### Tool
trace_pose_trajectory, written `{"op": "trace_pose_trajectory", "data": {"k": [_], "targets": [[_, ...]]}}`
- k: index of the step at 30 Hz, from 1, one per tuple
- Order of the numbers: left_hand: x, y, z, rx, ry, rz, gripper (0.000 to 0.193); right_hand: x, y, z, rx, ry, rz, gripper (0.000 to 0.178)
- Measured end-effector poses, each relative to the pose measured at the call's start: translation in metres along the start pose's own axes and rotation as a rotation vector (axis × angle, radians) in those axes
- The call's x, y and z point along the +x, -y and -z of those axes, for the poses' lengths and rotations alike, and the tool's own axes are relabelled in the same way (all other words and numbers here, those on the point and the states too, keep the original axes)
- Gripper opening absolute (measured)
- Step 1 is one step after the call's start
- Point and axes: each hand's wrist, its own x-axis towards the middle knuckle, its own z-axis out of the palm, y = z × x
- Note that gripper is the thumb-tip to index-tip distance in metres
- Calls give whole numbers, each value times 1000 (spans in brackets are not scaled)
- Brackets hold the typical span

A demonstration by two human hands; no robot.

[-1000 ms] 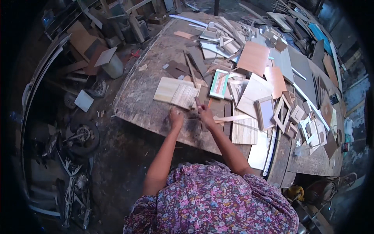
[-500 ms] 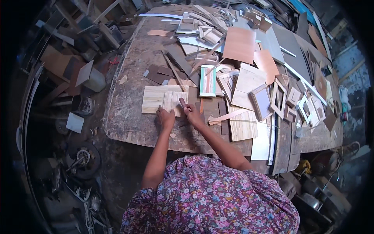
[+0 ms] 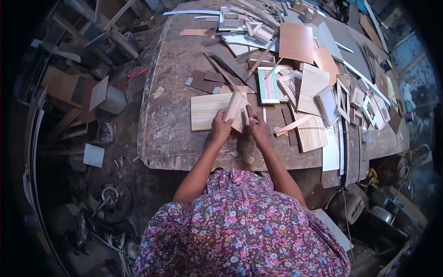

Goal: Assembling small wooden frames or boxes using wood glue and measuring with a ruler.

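My left hand (image 3: 222, 126) is closed on the edge of a small striped wooden panel (image 3: 236, 113), which it holds tilted up off the table. Beneath and behind that piece, a wider pale board (image 3: 206, 112) with the same grain lies flat. Just right of the panel, my right hand (image 3: 258, 129) grips a small reddish-brown block (image 3: 249, 111), upright between the fingers; its exact kind cannot be made out. Close beyond my right hand lies a green-edged panel with striped wood (image 3: 268, 86).
The worn wooden table (image 3: 170, 143) has a heap of frames, offcuts and small boxes on its right and far sides. A copper-coloured sheet (image 3: 296, 42) tops the heap. Thin strips (image 3: 293, 125) lie right of my hands. A wheel (image 3: 110, 196) lies on the floor at left.
My left hand has lifted the small panel off the wider board and tilted it. My right hand, still gripping the block, has drawn alongside it. The whole view has shifted slightly.
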Motion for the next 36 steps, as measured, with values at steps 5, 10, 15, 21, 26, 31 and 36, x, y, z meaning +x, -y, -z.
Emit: {"op": "trace_pose_trajectory", "data": {"k": [5, 10, 15, 21, 26, 31, 36], "targets": [[-19, -25, 6, 347, -91, -246, 66, -28, 54, -2, -360, -220, 390, 28], [-20, -41, 14, 546, -66, -258, 78, -77, 106, -35, -718, -170, 591, 38], [-23, -34, 23, 558, -48, -324, 79, -60, 84, -39, -818, -212, 641, 38], [-21, -32, 20, 545, -63, -270, 81, -50, 84, -43, -807, -223, 635, 36], [-26, -30, 19, 508, -85, -286, 78, -34, 69, -39, -920, -266, 714, 37], [-27, -43, 17, 534, -107, -172, 79, -24, 85, -28, -844, -191, 725, 37], [-31, -39, 12, 548, -146, -207, 80, -28, 72, -21, -897, -101, 841, 51]]}}
